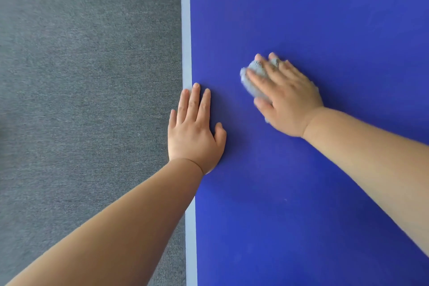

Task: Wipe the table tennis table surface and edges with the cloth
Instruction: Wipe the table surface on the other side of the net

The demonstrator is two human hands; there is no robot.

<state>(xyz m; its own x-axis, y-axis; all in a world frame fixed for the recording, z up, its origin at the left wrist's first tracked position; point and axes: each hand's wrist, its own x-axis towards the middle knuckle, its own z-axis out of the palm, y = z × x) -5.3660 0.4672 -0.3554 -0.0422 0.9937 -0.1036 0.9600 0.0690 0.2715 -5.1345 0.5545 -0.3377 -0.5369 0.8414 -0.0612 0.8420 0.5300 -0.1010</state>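
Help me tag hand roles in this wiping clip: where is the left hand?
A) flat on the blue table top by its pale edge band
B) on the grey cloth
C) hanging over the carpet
A: the left hand lies flat with straight fingers on the table top beside the edge band; the right hand is the one pressing the cloth.

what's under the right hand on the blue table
A bunched grey cloth, pressed onto the table by the right hand. Its edges show past the fingers and thumb; the rest of it, and the blue surface beneath, is covered by the hand.
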